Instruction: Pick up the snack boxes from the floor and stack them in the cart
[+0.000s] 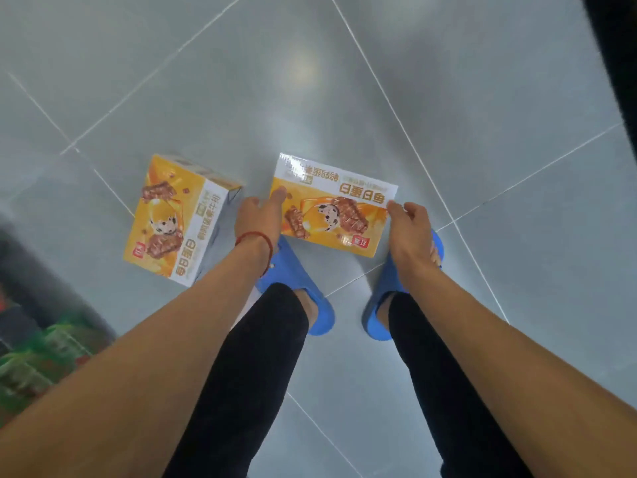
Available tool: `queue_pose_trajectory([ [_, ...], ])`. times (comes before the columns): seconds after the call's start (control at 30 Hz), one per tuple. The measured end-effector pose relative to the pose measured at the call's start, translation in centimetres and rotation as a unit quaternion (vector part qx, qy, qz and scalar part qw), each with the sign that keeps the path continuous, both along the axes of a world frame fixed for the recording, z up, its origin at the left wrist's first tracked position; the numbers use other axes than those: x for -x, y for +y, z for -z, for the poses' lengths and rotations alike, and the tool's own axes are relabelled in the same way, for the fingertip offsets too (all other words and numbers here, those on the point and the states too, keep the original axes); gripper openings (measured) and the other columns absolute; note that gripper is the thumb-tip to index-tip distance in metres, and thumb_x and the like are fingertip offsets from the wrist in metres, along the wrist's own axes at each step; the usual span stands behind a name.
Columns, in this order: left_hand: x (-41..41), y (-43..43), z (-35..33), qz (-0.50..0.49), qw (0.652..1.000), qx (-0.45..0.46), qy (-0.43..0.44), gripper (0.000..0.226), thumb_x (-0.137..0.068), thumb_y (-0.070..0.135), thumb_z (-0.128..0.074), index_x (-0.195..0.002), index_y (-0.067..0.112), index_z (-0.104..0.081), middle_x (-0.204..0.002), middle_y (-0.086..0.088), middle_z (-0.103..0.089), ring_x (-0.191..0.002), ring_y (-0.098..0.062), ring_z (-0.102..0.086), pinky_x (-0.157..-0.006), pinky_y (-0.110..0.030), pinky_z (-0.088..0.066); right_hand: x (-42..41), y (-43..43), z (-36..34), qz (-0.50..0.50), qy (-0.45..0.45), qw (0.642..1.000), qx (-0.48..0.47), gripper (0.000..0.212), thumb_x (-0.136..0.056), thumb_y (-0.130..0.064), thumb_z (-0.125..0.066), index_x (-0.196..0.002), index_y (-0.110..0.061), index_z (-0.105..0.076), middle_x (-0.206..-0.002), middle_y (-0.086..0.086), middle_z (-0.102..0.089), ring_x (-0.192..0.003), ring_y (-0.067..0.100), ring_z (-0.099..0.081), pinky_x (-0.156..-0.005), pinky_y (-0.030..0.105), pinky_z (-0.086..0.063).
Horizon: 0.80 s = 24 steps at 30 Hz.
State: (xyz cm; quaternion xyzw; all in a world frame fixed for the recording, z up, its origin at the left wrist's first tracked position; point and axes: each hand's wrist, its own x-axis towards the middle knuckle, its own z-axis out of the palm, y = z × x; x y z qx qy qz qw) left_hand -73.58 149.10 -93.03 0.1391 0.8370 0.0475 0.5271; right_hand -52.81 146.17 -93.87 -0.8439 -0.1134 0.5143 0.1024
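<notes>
While both bare forearms reached down past the black-trousered legs, the blue slippers (pixel 312 305) stood on the grey tiled floor (pixel 482 167) directly under the work. Just beyond them the left hand (pixel 256 219) clasped the left end of a yellow snack box (pixel 334 205), thumb laid over its top face and fingers curled down the side. The right hand (pixel 408 229) pinched the opposite end near the corner, thumb on top. The box lay squarely between the two hands, printed face up and overlapping the toes of both slippers. It therefore seemed lifted clear of the floor, though the gap itself could not be seen. Its glossy wrap looked slippery, and a hold at the ends alone might let it slide or tip out onto the feet, likeliest on the right, where only a corner was caught. Farther left, a second snack box (pixel 179 219) rested on the floor, just beside the left hand yet untouched.
</notes>
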Motion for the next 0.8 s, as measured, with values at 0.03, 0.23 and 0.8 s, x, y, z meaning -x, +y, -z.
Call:
queue_pose_trajectory([
  [0.03,0.3,0.7,1.7,0.002,1.0,-0.008,0.008,0.068,-0.088,0.058,-0.058,-0.131,0.005,-0.057,-0.12,-0.009,-0.065,-0.117,-0.031,-0.06,-0.085,-0.031,-0.048,0.1,0.4,1.4,0.005,0.006,1.0,-0.003,0.058,-0.097,-0.052,-0.055,-0.146,-0.02,-0.048,-0.133,-0.008,-0.058,-0.117,0.015,-0.057,-0.09,0.013,-0.043],
  [0.23,-0.6,4.0,8.1,0.058,0.998,-0.034,-0.014,0.048,-0.095,0.065,-0.049,-0.113,0.02,-0.054,-0.094,0.002,-0.059,-0.088,-0.021,-0.059,-0.077,-0.033,-0.047,0.7,2.5,8.0,0.058,0.038,0.998,-0.009,0.054,-0.1,-0.062,-0.048,-0.13,-0.019,-0.055,-0.119,0.0,-0.066,-0.108,0.021,-0.063,-0.095,0.038,-0.048],
  [0.8,0.2,3.2,0.0,0.11,0.994,0.004,0.006,0.056,-0.091,0.074,-0.041,-0.114,0.028,-0.065,-0.102,0.004,-0.069,-0.086,-0.015,-0.064,-0.08,-0.035,-0.047,1.7,2.0,-0.1,0.109,0.071,0.991,0.022,0.045,-0.084,-0.059,-0.064,-0.115,-0.025,-0.061,-0.101,-0.003,-0.072,-0.098,0.02,-0.07,-0.085,0.037,-0.055],
])
